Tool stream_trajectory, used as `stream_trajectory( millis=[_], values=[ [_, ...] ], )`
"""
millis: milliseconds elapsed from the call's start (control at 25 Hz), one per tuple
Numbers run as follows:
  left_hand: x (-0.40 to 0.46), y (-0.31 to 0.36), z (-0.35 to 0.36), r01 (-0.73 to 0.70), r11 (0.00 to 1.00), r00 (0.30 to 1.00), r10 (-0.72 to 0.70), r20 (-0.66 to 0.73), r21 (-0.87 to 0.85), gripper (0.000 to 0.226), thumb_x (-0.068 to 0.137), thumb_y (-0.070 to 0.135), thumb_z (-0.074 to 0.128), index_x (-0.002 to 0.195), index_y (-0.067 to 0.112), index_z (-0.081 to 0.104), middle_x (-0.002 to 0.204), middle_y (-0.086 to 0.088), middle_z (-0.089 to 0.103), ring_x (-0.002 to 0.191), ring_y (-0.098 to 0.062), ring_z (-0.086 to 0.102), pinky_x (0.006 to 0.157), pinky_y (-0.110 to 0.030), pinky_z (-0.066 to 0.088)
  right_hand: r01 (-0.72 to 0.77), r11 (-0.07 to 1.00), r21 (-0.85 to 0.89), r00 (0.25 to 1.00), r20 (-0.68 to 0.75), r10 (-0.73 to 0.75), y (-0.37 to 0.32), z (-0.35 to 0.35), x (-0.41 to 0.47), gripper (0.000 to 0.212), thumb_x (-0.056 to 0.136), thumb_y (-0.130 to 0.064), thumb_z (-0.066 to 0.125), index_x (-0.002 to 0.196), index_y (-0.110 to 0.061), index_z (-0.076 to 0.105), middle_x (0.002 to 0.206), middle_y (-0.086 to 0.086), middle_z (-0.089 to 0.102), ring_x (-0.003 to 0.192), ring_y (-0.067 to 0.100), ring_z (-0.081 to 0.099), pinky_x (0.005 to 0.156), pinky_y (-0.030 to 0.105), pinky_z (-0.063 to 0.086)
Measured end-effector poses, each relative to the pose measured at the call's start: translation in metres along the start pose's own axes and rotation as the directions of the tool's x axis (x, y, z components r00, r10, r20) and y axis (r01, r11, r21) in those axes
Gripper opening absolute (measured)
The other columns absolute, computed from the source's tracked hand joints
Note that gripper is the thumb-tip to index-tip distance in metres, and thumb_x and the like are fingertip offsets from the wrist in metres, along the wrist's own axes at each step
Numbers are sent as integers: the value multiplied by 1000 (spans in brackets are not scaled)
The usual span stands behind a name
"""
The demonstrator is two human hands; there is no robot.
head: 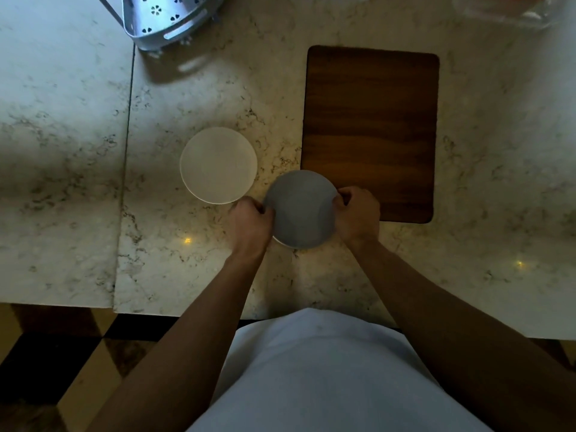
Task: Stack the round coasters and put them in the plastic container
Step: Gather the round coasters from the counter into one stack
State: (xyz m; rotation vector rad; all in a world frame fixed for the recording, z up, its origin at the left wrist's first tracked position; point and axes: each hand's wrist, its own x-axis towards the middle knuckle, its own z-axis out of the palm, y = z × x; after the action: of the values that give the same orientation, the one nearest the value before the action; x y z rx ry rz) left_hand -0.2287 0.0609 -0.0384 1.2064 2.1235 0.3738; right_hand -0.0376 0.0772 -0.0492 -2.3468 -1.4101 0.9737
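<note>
Coasters are what I follow here, and I go from left to right. Far left at the top stands a perforated grey basket (162,23) on the marble counter (62,151). Next lies one pale round coaster (218,165), flat and alone, near the middle. Just beside it, my left hand (251,222) pinches the left rim of a grey round coaster (300,210), fingers curled on the edge. A white edge shows under the grey disc at the bottom, so I judge that it is already the top of a small stack. My right hand (358,215) grips the opposite rim in the same manner. Behind it lies a dark wooden board (371,120). At the top right corner I see a clear plastic container (511,10), well apart from the hands.

I judge these discs stiff, rather light, perhaps ceramic and smooth, so they could slide or chip. Holding by two opposite rims seems the safest.
</note>
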Motion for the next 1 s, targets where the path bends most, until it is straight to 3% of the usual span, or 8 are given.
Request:
stream_trajectory(
  millis=[200, 400, 680, 880, 1000],
  values=[
    [-1, 3, -1, 13, 1000, 1000, -13, 5, -1, 19, 78, 17, 62, 61, 9, 68, 59, -6, 66, 54, -15, 60, 46, -27, 41, -17, 997, -73, 1000, -21, 15, -6, -4, -4, 25, 96, -30, 53, 105, -14, 70, 104, 7, 68, 96, 25, 63, 81, 38, 53],
    [-2, 4, -3, 75, 992, 997, -74, 11, -99, 16, 76, 15, 60, 70, 9, 74, 68, -7, 71, 64, -20, 65, 61, -35, 55, -112, 993, -22, 992, 60, 113, -17, -10, 3, 30, 90, -27, 57, 67, -11, 66, 68, 5, 65, 68, 26, 65, 58, 30, 42],
    [-2, 9, -6, 131, 985, 991, -128, 30, -113, 17, 71, 14, 59, 60, 9, 70, 59, -10, 68, 58, -24, 65, 57, -37, 53, -156, 988, 14, 982, 115, 153, -15, -9, 4, 28, 87, -29, 59, 71, -8, 68, 65, 5, 64, 59, 21, 61, 53, 27, 45],
    [-5, 18, -5, 208, 968, 978, -202, 53, -140, 19, 71, 20, 63, 57, 6, 63, 52, -8, 58, 50, -23, 58, 49, -28, 42, -158, 983, 90, 981, 131, 145, -4, -16, -2, 37, 86, -30, 63, 52, -16, 58, 46, -4, 49, 40, 12, 47, 46, 21, 35],
    [-7, 25, -5, 204, 969, 979, -201, 38, -141, 22, 74, 25, 67, 59, 13, 56, 54, -2, 54, 48, -14, 51, 48, -26, 41, -116, 984, 131, 983, 157, 95, 1, -21, -6, 36, 85, -25, 60, 53, -8, 61, 49, 7, 56, 45, 22, 54, 50, 35, 48]
  ],
)
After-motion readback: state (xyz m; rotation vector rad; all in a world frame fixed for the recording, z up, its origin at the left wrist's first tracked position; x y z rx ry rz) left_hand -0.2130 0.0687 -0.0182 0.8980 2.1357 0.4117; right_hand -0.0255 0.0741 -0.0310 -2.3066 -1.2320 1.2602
